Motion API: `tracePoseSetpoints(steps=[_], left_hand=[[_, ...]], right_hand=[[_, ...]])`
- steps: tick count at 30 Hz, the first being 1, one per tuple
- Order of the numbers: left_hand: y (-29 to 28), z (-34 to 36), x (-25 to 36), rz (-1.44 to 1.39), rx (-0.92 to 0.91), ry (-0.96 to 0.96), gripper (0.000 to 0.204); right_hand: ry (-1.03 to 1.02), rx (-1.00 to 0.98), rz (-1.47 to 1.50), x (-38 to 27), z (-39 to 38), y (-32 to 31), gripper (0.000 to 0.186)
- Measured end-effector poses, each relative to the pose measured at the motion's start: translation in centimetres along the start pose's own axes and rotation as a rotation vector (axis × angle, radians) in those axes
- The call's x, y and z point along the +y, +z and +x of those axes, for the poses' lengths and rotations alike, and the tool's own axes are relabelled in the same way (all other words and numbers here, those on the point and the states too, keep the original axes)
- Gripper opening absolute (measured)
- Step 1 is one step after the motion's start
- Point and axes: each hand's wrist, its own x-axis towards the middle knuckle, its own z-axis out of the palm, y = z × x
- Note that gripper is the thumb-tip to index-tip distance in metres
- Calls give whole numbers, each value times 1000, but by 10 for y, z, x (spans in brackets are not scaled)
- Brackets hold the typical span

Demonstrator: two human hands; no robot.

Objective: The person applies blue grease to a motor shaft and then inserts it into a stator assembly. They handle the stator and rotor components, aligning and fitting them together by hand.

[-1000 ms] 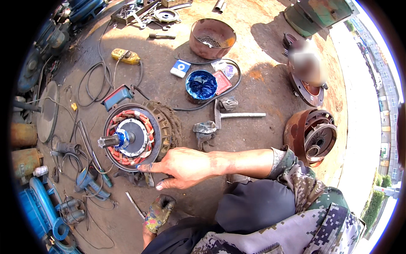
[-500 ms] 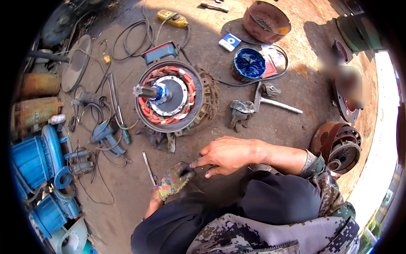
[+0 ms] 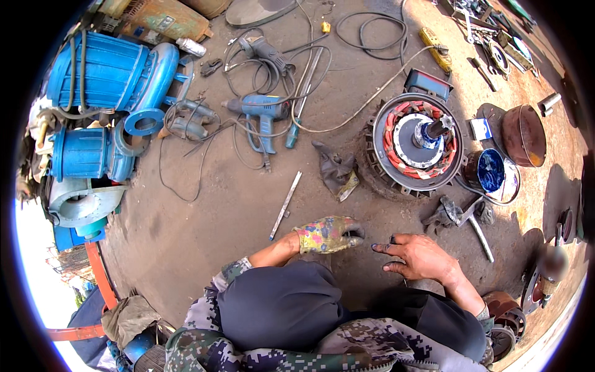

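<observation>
Motor [image 3: 409,150] ahead of loose, empty R hand [image 3: 423,255]; gloved L hand [image 3: 328,235] curled, can't tell grip.

The left hand [image 3: 327,235], in a patterned glove [image 3: 315,237] darkened at the fingertips, points to the right, its fingers half curled and its thumb a little apart from them. The left forearm [image 3: 274,250] slants up from a camouflage sleeve [image 3: 237,269]. Facing it, near but not touching, the bare right hand [image 3: 421,256] has its back upward, index finger stretched leftward, thumb spread below, fingertips smudged dark. The right forearm [image 3: 465,289] rises from the lower right, its wrist bent slightly toward the left.
</observation>
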Motion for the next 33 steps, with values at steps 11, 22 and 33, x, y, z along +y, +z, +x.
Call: tracePoseSetpoints(steps=[11, 22, 33], left_hand=[[-6, 0, -5, 66, -5, -68, 36], [-18, -11, 11, 66, 40, -43, 28], [-10, -9, -9, 83, 14, -61, 29]], right_hand=[[-31, -2, -13, 7, -5, 7, 54], [-82, 55, 13, 24, -7, 24, 57], [-43, 7, 41, 24, -9, 24, 59]])
